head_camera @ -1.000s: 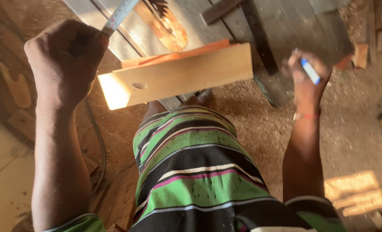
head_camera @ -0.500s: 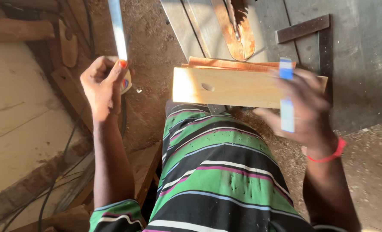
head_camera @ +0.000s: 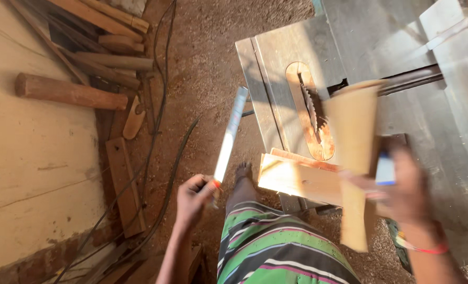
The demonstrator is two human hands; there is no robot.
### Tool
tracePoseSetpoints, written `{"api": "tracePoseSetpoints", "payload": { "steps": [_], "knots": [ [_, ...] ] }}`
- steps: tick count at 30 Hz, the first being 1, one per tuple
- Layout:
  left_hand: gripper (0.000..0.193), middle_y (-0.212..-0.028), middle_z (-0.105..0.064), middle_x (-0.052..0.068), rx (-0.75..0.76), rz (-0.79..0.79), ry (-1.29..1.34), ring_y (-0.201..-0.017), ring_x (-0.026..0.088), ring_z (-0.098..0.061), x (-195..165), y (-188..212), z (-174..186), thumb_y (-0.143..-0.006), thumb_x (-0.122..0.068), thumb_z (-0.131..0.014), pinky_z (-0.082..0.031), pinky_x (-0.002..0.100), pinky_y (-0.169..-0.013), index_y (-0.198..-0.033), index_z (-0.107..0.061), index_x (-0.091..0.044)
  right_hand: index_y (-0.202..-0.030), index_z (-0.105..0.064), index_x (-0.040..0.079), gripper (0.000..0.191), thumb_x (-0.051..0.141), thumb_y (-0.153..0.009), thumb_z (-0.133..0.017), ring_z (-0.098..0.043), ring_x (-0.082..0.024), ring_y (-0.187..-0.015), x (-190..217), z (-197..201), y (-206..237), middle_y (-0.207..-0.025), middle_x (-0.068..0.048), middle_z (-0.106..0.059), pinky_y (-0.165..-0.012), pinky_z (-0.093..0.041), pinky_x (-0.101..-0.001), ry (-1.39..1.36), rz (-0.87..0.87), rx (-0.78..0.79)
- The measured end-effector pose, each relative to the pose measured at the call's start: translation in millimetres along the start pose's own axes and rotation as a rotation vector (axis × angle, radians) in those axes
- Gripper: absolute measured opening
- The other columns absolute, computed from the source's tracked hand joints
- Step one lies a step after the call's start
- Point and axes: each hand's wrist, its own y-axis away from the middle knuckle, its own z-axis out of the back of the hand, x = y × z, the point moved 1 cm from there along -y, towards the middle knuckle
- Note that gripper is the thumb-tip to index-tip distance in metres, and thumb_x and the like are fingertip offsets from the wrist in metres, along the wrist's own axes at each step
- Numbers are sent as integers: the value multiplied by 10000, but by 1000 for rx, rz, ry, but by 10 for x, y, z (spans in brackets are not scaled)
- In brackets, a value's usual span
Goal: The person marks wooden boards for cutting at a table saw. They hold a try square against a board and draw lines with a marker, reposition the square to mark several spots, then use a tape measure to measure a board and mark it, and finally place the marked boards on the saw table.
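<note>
left hand (head_camera: 194,195) gripping a metal ruler (head_camera: 229,135), blurry right hand (head_camera: 402,189) closed round a wood strip (head_camera: 354,158) by the saw bench (head_camera: 360,63).

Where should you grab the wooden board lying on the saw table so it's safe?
Probably best to take the board by its near left end, coming from the edge of the saw table. That end sticks out over the edge, while the far side lies close to the toothed saw blade.
</note>
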Motion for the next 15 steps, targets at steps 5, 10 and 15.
{"api": "tracePoseSetpoints", "payload": {
  "steps": [5, 10, 15],
  "knots": [
    [144, -945, -726, 34, 213, 64, 79, -728, 62, -547, 0, 295, -398, -909, -127, -741, -404, 223, -623, -903, -737, 17, -1244, -618, 108, 387, 213, -907, -777, -608, -188, -1204, -242, 179, 427, -1233, -5, -657, -1073, -498, -414, -981, -226, -417],
    [213, -1025, -681, 132, 248, 16, 28, -848, 143, -582, -178, 741, -632, -953, -43, -733, -453, 281, -760, -1124, -761, 80, -1331, -572, 155, 468, 367, -932, -693, -570, -234, -1281, -312, -268, 1029, -1358, -45, -601, -1141, -432, -506, -1274, -656, -560],
    [252, -1125, -711, 139, 306, -300, -199, -1078, 157, -657, -351, 814, -838, -930, -36, -698, -497, 293, -990, -1153, -657, 74, -1360, -514, 87, 566, 362, -903, -703, -542, -286, -1267, -283, -644, 1095, -1311, -112, -548, -1088, -487, -562, -1390, -776, -517]
  ]
}}
